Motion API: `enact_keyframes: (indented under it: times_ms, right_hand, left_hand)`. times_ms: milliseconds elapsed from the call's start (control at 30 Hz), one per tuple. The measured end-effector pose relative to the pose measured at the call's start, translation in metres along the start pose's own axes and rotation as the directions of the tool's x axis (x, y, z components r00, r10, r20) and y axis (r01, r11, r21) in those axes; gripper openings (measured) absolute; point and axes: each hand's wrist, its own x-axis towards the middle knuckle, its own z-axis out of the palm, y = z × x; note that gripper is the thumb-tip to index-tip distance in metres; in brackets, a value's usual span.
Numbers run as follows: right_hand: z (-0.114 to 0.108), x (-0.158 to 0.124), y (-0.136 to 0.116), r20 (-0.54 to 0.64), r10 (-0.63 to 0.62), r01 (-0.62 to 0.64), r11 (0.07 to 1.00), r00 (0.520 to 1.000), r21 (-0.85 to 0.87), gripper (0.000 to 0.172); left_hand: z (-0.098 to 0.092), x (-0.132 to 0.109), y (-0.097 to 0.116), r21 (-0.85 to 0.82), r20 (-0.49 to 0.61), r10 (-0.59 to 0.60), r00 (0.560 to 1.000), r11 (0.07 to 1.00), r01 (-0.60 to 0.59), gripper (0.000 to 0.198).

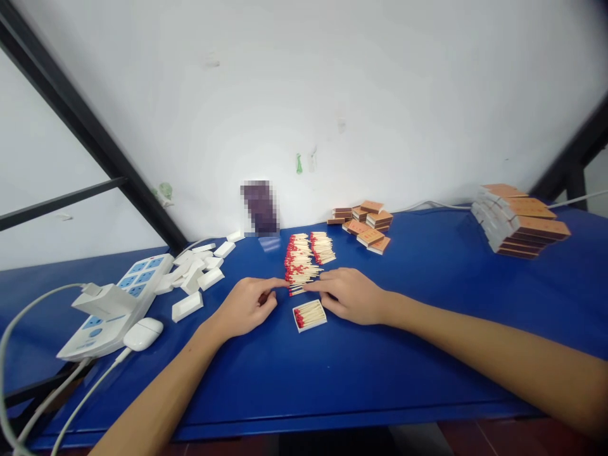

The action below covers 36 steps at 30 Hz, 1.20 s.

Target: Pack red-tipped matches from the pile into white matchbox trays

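Note:
My left hand (247, 304) and my right hand (349, 292) rest on the blue table (427, 329), forefingers stretched toward each other. Their tips pinch a small bunch of red-tipped matches (298, 291) at the near end of a matchstick pile (300, 263). The other fingers of both hands are curled. A second, smaller heap of matches (323, 247) lies just right of the pile. Between my hands, nearer to me, sits an open white tray filled with matches (310, 315).
Several empty white trays (197, 275) lie at the left beside a white power strip (121, 297) and a white earbud case (143, 334). Orange matchbox sleeves (368, 228) are heaped at the back. A bigger stack of sleeves (520, 228) stands far right. A white wall is behind.

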Motion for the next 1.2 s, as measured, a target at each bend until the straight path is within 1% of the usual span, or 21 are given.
enact_keyframes:
  times_ms: [167,300,467,767,967,1200]
  right_hand:
    - [0.0023,-0.0013,0.0017,-0.028,-0.004,0.004,1.000,1.000,0.017,0.043]
    - [0.0048,-0.0014,0.0017,-0.063,0.017,-0.016,1.000,0.998,0.022,0.046]
    - [0.0043,0.0004,0.0011,-0.039,-0.003,0.003,1.000,0.999,-0.005,0.042]
    - [0.0020,0.0003,0.0004,-0.043,-0.013,0.012,1.000,0.999,-0.006,0.036]
    - [0.0014,0.0002,0.0005,-0.043,-0.016,0.016,1.000,0.999,-0.007,0.037]
    - [0.0034,0.0000,0.0014,-0.049,-0.021,0.021,1.000,0.999,-0.006,0.037]
  left_hand:
    - [-0.0021,0.0002,-0.0001,-0.011,0.020,-0.001,1.000,1.000,0.001,0.040]
    - [-0.0034,0.0005,0.0019,-0.025,0.006,0.000,1.000,1.000,0.001,0.041]
    - [-0.0016,-0.0004,0.0013,-0.050,0.020,-0.008,1.000,0.999,0.009,0.042]
    - [0.0005,-0.0009,0.0021,-0.032,0.033,-0.037,0.999,0.999,0.038,0.041]
    - [-0.0001,-0.0012,0.0040,-0.005,-0.004,-0.010,1.000,1.000,0.010,0.038]
    - [-0.0006,-0.0004,0.0056,-0.030,0.006,0.018,1.000,0.999,-0.018,0.038]
